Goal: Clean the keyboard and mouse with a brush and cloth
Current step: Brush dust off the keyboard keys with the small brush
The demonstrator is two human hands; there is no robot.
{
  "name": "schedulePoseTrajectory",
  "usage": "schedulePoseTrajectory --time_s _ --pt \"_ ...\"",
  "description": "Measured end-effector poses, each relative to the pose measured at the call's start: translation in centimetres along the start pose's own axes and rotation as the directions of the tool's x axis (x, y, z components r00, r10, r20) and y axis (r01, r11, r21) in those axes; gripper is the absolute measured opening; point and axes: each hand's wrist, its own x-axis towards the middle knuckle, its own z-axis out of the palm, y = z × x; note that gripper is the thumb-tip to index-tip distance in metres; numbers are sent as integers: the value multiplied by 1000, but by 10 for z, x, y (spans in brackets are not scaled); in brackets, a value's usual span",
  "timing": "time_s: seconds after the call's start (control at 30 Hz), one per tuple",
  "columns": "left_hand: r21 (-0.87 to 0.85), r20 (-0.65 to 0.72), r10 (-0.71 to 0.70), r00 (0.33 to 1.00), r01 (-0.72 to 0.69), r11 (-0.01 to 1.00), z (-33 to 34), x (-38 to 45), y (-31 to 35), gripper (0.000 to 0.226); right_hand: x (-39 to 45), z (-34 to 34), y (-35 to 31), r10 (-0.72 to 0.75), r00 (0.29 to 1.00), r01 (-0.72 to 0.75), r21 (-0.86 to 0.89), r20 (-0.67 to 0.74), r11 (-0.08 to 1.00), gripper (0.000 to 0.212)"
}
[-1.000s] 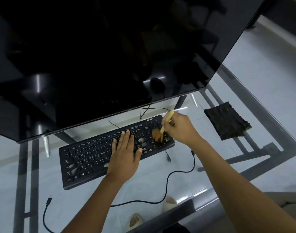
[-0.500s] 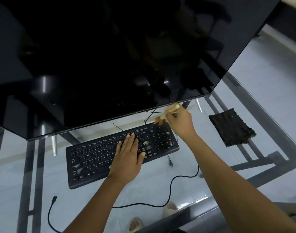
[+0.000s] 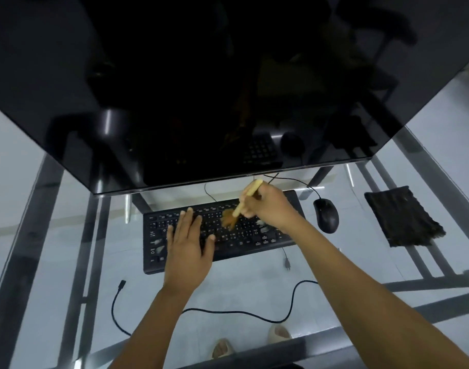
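Observation:
A black keyboard (image 3: 257,237) lies on the glass desk under the monitor's lower edge. My left hand (image 3: 189,242) rests flat on the keyboard's left half, fingers spread, holding nothing. My right hand (image 3: 269,206) grips a small brush (image 3: 241,203) by its pale wooden handle. The brown bristles touch the keys near the keyboard's middle. A black mouse (image 3: 326,214) sits just right of the keyboard. A dark folded cloth (image 3: 402,217) lies farther right on the desk.
A large dark monitor (image 3: 201,83) overhangs the back of the glass desk (image 3: 55,235). Loose black cables (image 3: 254,312) curl in front of the keyboard. Below the glass I see my feet in sandals (image 3: 278,333) and the desk's metal frame.
My right hand has brought the brush from the keyboard's upper right corner down and left onto the middle keys. The view shifted, bringing the mouse into sight. My left hand stays on the keyboard.

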Motion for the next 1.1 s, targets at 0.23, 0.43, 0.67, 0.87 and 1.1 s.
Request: schedulePoseTrajectory --time_s 0.23,0.43,0.67,0.87,1.1 --pt "-316 -171 -410 896 344 884 -18 -35 -45 50 2 17 -14 -50 997 57 -131 56 990 12" --pt "-342 -92 -418 904 365 866 -15 -48 -59 61 -2 49 -35 -124 990 128 -59 66 990 12" --pt "-348 -97 -347 933 295 890 -22 -55 -55 85 -2 77 -48 -193 962 215 -98 195 972 9" --pt "-367 -124 -353 927 288 884 -25 -58 -55 85 -10 86 -55 -205 972 220 -143 112 965 14" --pt "-466 -127 -458 880 355 811 -23 -62 -61 65 -12 85 -64 -200 979 204 -160 43 966 15"
